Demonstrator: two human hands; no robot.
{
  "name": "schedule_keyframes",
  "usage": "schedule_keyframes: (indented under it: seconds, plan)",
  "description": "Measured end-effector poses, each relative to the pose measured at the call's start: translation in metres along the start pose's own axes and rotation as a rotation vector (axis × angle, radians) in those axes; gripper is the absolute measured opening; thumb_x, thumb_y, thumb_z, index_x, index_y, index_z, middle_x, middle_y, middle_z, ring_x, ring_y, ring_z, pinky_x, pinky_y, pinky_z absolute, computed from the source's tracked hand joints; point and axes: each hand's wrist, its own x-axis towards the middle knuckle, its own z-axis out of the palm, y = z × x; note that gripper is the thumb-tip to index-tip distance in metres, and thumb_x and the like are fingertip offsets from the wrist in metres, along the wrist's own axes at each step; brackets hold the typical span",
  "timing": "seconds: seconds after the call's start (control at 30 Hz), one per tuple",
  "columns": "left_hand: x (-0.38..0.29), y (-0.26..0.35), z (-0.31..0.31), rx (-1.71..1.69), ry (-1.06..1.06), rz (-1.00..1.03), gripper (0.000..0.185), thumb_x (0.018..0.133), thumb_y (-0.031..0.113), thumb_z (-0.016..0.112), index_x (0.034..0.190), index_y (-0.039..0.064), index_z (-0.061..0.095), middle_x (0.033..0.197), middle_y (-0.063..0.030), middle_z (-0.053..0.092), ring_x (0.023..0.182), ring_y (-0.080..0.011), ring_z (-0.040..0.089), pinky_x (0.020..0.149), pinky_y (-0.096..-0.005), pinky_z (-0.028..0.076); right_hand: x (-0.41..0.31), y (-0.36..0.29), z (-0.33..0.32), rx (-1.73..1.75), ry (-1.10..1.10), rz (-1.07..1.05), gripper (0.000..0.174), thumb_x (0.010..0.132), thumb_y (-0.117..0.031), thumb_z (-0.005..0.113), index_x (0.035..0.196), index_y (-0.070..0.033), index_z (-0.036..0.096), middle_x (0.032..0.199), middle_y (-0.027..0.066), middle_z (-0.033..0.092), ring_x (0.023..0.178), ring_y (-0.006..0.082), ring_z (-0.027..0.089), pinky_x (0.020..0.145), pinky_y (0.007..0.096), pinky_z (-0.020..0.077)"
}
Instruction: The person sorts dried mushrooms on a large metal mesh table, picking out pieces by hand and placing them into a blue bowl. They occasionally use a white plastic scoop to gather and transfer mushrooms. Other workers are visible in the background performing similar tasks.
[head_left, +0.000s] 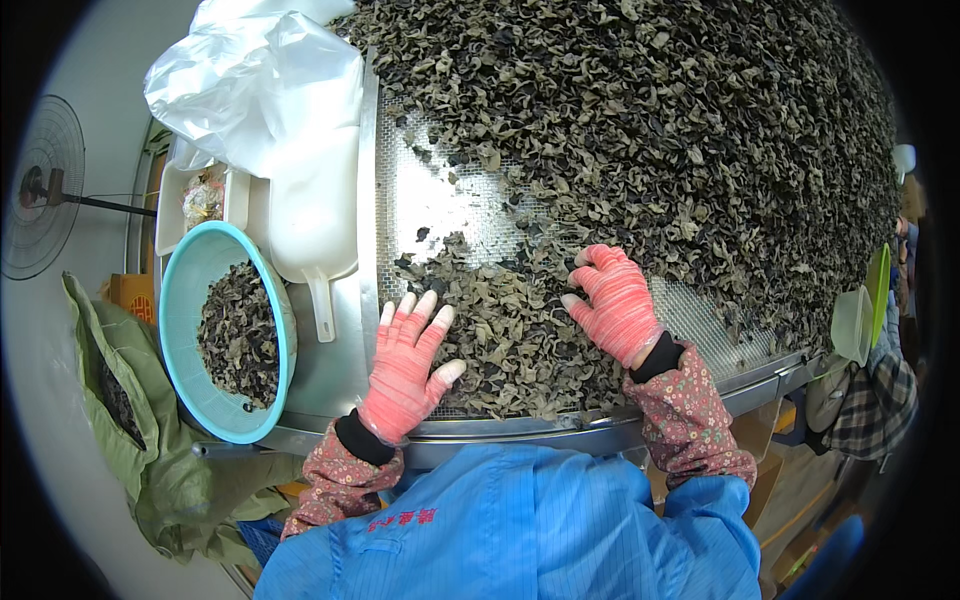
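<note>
Dried black fungus pieces (525, 341) lie spread over a wire-mesh table (487, 196) in front of me. My left hand (409, 352), in a red knit glove with pale fingertips, rests palm down at the left edge of the near patch, fingers apart. My right hand (611, 300), gloved alike, is at the right side of that patch with its fingers curled toward the pieces. Whether a piece is pinched between those fingertips is hidden. A much larger heap of dried fungus (675, 135) covers the far and right part of the mesh.
To the left stand a turquoise plastic basket (174, 330) holding fungus, a white scoop (315, 225), a plastic bag (255, 82) and a white tray (169, 217). A green woven sack (161, 450) and a fan (49, 187) are beyond. Another person (870, 409) is at the right.
</note>
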Motion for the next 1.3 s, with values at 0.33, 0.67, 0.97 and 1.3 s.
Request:
schedule_keyframes:
  seconds: [0.33,0.67,0.97,1.3]
  plan:
    - [0.038,0.032,-0.011,-0.431,0.249,0.072,0.037,0.086,0.004,0.078,0.121,0.002,0.067,0.102,-0.0140,0.070,0.088,-0.0285,0.069,0.077,-0.0346,0.056,0.053,-0.053,-0.018,0.802,-0.254,-0.309,0.028,0.087,-0.031,0.078,0.089,-0.005,0.068,0.089,0.0116,0.063,0.086,0.0291,0.063,0.078,0.0386,0.0520]
    - [0.009,-0.011,-0.035,-0.390,0.558,-0.129,0.030,0.087,0.000,0.073,0.116,0.001,0.066,0.093,-0.0069,0.066,0.078,-0.0146,0.065,0.073,-0.0267,0.054,0.089,0.021,0.020,-0.416,-0.075,-0.344,0.057,0.101,-0.053,0.047,0.147,-0.019,0.050,0.161,0.0134,0.037,0.150,0.0367,0.026,0.123,0.0524,0.0154]
    - [-0.038,-0.058,-0.037,-0.456,0.664,-0.399,0.029,0.089,-0.002,0.068,0.118,0.000,0.065,0.101,-0.0039,0.065,0.085,-0.0104,0.062,0.080,-0.0253,0.052,-0.050,0.028,-0.039,-0.219,-0.269,-0.324,0.054,0.096,-0.042,0.059,0.142,-0.014,0.055,0.153,0.0175,0.045,0.141,0.0437,0.039,0.120,0.0587,0.0250]
    - [-0.129,-0.132,-0.111,0.480,0.412,-0.672,0.040,0.087,-0.003,0.061,0.126,0.004,0.065,0.128,-0.0145,0.061,0.118,-0.0316,0.057,0.106,-0.0428,0.044,-0.105,0.054,-0.048,0.017,0.266,0.194,0.040,0.091,-0.014,0.068,0.129,-0.001,0.064,0.135,0.0210,0.060,0.123,0.0389,0.057,0.106,0.0463,0.0459]
